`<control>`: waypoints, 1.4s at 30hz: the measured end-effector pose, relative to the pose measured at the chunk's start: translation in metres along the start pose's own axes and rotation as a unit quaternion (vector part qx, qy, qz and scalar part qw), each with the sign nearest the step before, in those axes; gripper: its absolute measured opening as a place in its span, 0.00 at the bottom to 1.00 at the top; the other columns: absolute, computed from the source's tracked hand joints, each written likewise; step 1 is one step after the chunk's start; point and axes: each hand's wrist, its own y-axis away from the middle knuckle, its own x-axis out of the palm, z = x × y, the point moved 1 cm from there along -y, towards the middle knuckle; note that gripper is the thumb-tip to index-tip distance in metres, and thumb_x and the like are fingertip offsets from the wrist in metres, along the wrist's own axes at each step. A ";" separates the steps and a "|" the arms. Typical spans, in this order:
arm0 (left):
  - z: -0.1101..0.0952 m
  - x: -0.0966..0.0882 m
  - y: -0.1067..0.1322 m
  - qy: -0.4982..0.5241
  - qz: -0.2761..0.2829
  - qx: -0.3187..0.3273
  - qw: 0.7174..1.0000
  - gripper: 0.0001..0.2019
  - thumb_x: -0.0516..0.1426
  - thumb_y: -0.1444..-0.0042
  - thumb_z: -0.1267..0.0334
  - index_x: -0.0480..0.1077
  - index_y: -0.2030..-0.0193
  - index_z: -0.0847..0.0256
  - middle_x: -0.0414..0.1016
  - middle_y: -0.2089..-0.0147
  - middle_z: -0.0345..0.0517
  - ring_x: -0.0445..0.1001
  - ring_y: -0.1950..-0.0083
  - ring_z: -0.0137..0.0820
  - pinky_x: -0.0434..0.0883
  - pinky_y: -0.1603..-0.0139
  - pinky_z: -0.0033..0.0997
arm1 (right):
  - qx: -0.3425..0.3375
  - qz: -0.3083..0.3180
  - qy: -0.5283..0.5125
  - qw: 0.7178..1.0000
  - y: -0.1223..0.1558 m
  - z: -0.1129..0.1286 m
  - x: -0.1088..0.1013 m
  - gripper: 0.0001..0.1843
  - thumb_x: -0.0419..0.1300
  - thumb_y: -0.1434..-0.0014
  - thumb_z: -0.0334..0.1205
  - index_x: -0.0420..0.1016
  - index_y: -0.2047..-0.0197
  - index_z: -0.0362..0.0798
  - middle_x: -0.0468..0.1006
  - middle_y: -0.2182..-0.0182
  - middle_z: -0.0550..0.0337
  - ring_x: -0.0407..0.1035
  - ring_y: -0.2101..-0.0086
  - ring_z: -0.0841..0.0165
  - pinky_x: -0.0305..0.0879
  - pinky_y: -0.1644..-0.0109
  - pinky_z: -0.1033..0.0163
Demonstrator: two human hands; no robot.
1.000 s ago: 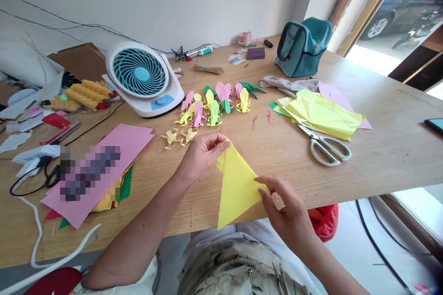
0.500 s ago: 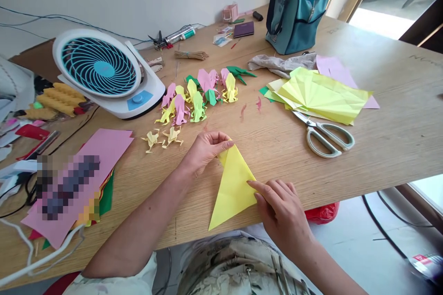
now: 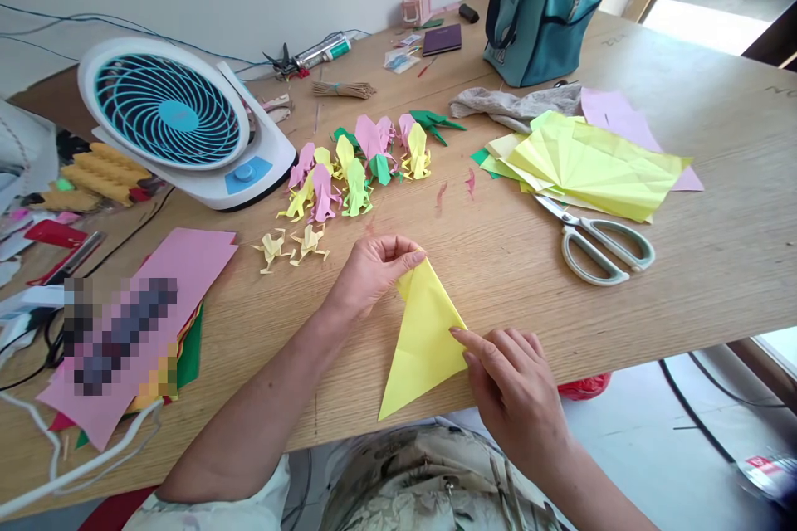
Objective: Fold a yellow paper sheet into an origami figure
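A sheet of yellow origami paper [image 3: 423, 340], folded into a pointed triangular shape, lies near the table's front edge. My left hand [image 3: 377, 274] pinches its narrow top corner between thumb and fingers. At the right edge, my right hand [image 3: 514, 386] grips the paper near its lower right corner, the index finger resting on top along the fold and the thumb close to the rim. Its other fingers are curled. Beyond my left hand sit two small cream paper frogs [image 3: 310, 242] and a cluster of pink, yellow and green folded paper figures [image 3: 356, 187].
Scissors [image 3: 598, 245] lie at right beside stacked yellow sheets [image 3: 598, 166]. A white fan [image 3: 180, 116] stands at back left, a teal bag [image 3: 541, 12] at back right. Pink paper [image 3: 193, 257] lies at left near a white cable [image 3: 93, 460]. A grey cloth [image 3: 498, 104] is behind the sheets.
The view has shifted slightly, so the scissors and sheets appear farther right. Both hands keep their hold on the yellow paper, with hardly any movement along it.
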 end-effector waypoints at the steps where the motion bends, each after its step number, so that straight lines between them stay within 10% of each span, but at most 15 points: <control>1: 0.000 0.000 0.000 0.000 -0.001 -0.002 1.000 0.17 0.71 0.58 0.52 0.77 0.71 0.63 0.77 0.71 0.41 0.71 0.70 0.26 0.70 0.69 0.26 | 0.000 0.000 0.000 1.000 0.000 0.000 0.000 0.19 0.52 0.34 0.25 0.69 0.43 0.47 0.69 0.70 0.60 0.59 0.68 0.66 0.51 0.62 0.58; 15: 0.009 0.004 -0.010 -0.141 0.009 0.061 0.988 0.12 0.64 0.48 0.55 0.73 0.70 0.62 0.73 0.71 0.39 0.69 0.70 0.26 0.65 0.68 0.26 | 0.036 0.022 0.023 0.999 -0.003 0.004 -0.001 0.15 0.51 0.32 0.30 0.70 0.45 0.48 0.71 0.69 0.59 0.64 0.68 0.65 0.51 0.62 0.57; 30: 0.028 0.018 -0.016 -0.471 -0.062 0.254 0.843 0.06 0.64 0.43 0.66 0.71 0.61 0.59 0.71 0.59 0.45 0.70 0.56 0.35 0.68 0.52 0.36 | 0.061 0.061 0.137 0.987 -0.012 0.015 0.001 0.13 0.54 0.33 0.31 0.71 0.47 0.46 0.73 0.70 0.58 0.64 0.68 0.61 0.49 0.62 0.55; 42: 0.028 0.014 0.021 -0.578 0.045 0.348 0.737 0.13 0.55 0.34 0.64 0.73 0.46 0.65 0.76 0.46 0.53 0.73 0.46 0.40 0.72 0.43 0.40 | 0.029 0.078 0.190 0.978 -0.004 0.010 -0.003 0.21 0.60 0.37 0.34 0.72 0.41 0.48 0.70 0.68 0.54 0.59 0.68 0.61 0.51 0.63 0.56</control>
